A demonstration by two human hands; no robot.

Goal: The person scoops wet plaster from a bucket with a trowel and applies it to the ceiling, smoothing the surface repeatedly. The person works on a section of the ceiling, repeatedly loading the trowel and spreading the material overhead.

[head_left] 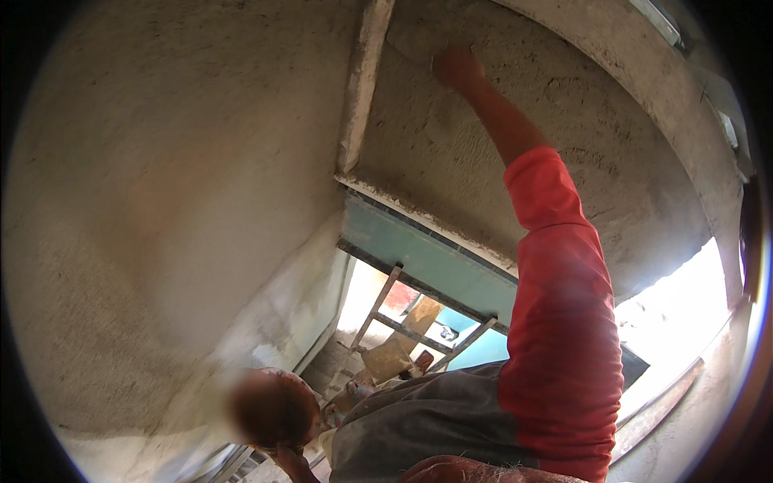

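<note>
My right hand (459,68), at the end of a red sleeve, is raised high against a rough grey plastered surface (451,133). Its fingers look closed, and whatever they hold is hidden. Low on the left, my left hand (287,460) grips the lower rim of a round bowl (302,394) with a reddish edge. The bowl's dark inside is smeared, so its contents cannot be made out.
A pale straight strip (365,88) divides the rough surface from a smoother plastered one (185,161) at left. Below are a blue-green panel (427,245) and a ladder-like wooden frame (411,332). Bright light enters at right past a curved edge (644,97).
</note>
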